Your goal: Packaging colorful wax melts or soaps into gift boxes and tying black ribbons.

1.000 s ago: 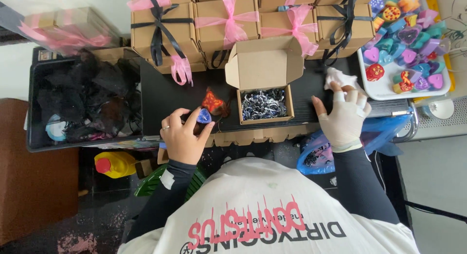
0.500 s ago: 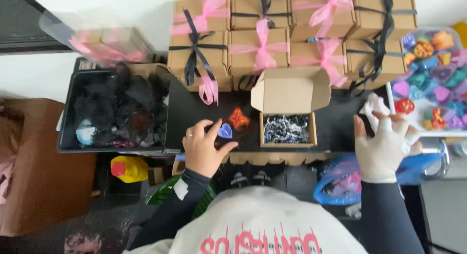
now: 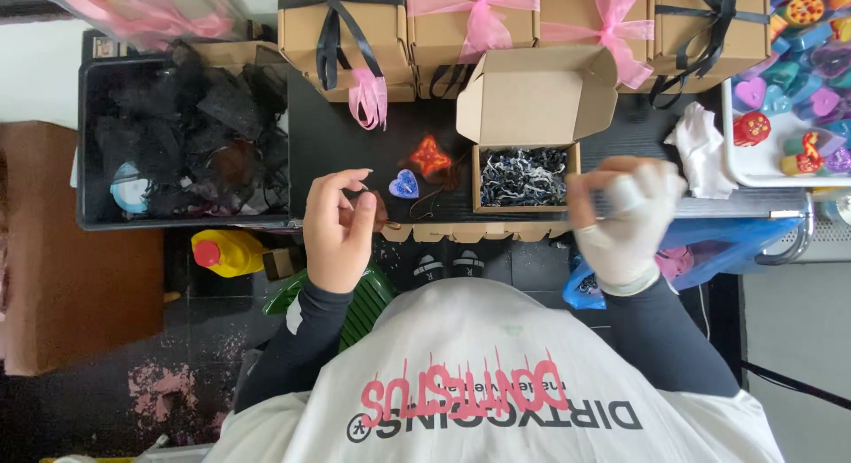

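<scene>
My left hand (image 3: 337,232) hovers at the near edge of the black table (image 3: 328,148), its fingers pinching a small dark mesh pouch (image 3: 370,206). A blue heart-shaped piece (image 3: 405,184) and a red-orange star-shaped piece (image 3: 430,157) lie on the table just to its right. My right hand (image 3: 625,219), in a white glove, is blurred at the table edge right of an open cardboard box (image 3: 523,175) filled with black and white paper shreds. Whether it holds anything I cannot tell.
Closed cardboard boxes (image 3: 443,33) tied with pink and black ribbons line the back. A black bin (image 3: 177,135) of dark mesh pouches stands at the left. A white tray (image 3: 753,166) of colourful pieces sits at the right, with a crumpled white cloth (image 3: 700,148) beside it. A yellow bottle (image 3: 226,250) stands below.
My left hand let go of the blue heart, which now lies on the table, and took up a dark pouch. My right hand moved left toward the open box.
</scene>
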